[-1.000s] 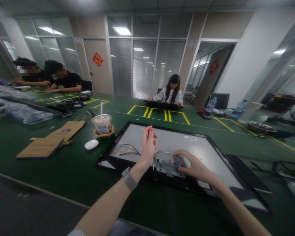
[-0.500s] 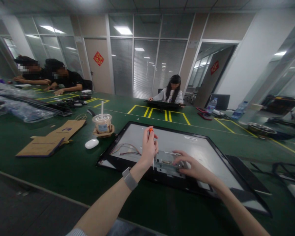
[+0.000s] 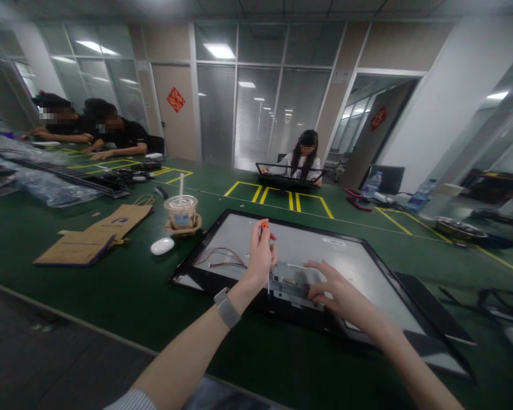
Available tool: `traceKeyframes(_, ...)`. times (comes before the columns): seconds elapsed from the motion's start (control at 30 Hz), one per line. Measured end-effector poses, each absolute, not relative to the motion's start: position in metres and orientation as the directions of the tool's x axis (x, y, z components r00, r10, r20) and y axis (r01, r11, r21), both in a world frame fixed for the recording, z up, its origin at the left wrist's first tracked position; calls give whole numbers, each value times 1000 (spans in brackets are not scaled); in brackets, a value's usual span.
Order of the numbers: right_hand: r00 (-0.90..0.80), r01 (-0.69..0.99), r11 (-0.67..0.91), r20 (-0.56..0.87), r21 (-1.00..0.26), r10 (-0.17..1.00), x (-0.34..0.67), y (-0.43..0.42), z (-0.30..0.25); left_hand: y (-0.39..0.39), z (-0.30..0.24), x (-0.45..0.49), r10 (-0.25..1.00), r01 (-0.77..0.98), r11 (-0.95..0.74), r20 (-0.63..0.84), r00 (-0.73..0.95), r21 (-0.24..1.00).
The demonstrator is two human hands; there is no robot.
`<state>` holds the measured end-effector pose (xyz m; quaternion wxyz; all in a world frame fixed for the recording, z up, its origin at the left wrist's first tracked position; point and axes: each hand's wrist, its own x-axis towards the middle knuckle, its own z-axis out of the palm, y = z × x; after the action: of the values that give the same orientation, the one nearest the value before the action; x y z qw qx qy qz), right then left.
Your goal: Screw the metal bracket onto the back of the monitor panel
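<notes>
A large flat display panel (image 3: 354, 259) with a silver back and black frame lies on the green table. My left hand (image 3: 260, 259) is wrapped round a screwdriver (image 3: 264, 226), its orange handle end showing above the fist and its thin shaft pointing down at a metal bracket (image 3: 288, 290) near the panel's front edge. Whether the tip touches a screw cannot be seen. Over the bracket's right end is my right hand (image 3: 337, 291), fingers spread, thumb and fingertips close to the metal; contact is unclear. Thin coloured wires (image 3: 224, 255) lie left of the bracket.
Left of the panel are a lidded drink cup (image 3: 182, 212), a white mouse (image 3: 162, 246) and a brown paper bag (image 3: 74, 245). A black flat piece (image 3: 434, 307) lies at the right. Across the table, a person (image 3: 306, 154) handles a black frame; two people sit far left.
My right hand has shifted slightly right along the bracket, fingers still spread. My left hand keeps the screwdriver in nearly the same place. Across the table, the person's black frame has tilted up.
</notes>
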<state>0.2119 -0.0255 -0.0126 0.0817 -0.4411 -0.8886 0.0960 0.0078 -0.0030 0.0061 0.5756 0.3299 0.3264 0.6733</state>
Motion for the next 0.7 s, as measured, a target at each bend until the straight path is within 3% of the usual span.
traceKeyframes(0.13,-609,748,610,96,-260,787,215,-25,-14,-2,5,7,991,-567,-114,55,-120,816)
traceKeyframes(0.3,-592,636,616,218,-465,776,222,-16,-17,-2,4,6,993,-581,-108,59,-102,806)
traceKeyframes(0.47,-451,585,468,214,-662,866,221,-15,-14,-3,4,6,995,-592,-95,52,-90,800)
traceKeyframes(0.7,-338,520,393,239,-759,910,219,-19,-9,-1,1,5,995,-583,-95,55,-85,807)
